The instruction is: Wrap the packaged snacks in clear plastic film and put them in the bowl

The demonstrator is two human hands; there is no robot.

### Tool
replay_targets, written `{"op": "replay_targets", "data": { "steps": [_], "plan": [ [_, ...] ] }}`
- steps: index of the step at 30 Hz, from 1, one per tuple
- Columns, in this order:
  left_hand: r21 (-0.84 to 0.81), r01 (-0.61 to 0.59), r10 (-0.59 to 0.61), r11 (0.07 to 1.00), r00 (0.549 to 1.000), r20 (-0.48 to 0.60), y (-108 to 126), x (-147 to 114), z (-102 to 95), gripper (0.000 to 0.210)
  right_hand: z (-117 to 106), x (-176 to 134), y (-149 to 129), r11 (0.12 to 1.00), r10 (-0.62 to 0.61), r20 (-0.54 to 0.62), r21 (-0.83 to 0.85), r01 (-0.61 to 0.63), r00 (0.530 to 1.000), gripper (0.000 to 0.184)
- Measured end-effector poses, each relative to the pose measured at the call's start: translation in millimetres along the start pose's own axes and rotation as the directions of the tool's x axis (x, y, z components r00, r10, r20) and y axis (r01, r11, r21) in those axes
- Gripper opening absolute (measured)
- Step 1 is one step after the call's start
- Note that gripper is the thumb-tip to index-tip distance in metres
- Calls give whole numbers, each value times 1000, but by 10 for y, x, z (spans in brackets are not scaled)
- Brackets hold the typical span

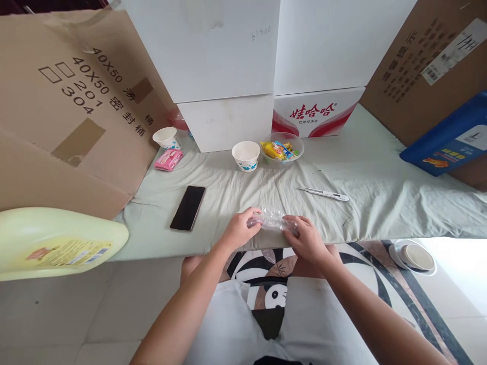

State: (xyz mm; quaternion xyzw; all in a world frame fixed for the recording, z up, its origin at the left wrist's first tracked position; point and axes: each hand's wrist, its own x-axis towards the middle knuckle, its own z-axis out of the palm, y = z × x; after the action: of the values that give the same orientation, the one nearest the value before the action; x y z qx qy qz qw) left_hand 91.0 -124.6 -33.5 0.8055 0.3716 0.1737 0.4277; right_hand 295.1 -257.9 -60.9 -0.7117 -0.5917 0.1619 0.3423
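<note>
Near the front edge of the cloth-covered table (224, 192), a crinkled piece of clear plastic (272, 219) is stretched between my two hands; whether it is a bag or wrap I cannot tell. My left hand (244, 226) has its fingers closed on the left end. The right end sits in the closed fingers of my right hand (302, 235). A white-handled utility knife (325, 194) lies beyond my right hand. Farther back are a white paper bowl with blue print (246, 156) and a clear plastic bowl (297, 152) holding colourful packets (277, 150).
A black phone (188, 208) lies at left, with a pink packet (168, 159) and another paper bowl (166, 137) behind it. White boxes (228, 124) stand at the back. Cardboard sheets (114, 147), a yellow bottle (61, 243) and a blue container (449, 139) flank the table.
</note>
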Motion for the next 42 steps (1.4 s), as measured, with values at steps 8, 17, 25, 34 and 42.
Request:
{"op": "replay_targets", "data": {
  "steps": [8,17,25,34,42],
  "plan": [
    [9,37,-34,999,976,-217,-126,98,129,32,156,30,56,994,-55,-361,-111,16,931,39],
    [-31,-121,107,992,953,-283,-101,-19,120,35,-6,-42,-137,999,-49,-76,-7,48,996,22],
    [-668,214,-111,712,975,193,317,-191,215,60,-47,-103,-559,581,213,248,746,-326,945,31],
    [-543,314,-198,779,944,264,205,-86,63,43,-23,180,-436,757,170,312,566,-327,935,32],
    [-642,276,-184,715,961,209,95,122,-126,38,-38,296,-140,909,-125,24,404,105,992,25]
  ]
}}
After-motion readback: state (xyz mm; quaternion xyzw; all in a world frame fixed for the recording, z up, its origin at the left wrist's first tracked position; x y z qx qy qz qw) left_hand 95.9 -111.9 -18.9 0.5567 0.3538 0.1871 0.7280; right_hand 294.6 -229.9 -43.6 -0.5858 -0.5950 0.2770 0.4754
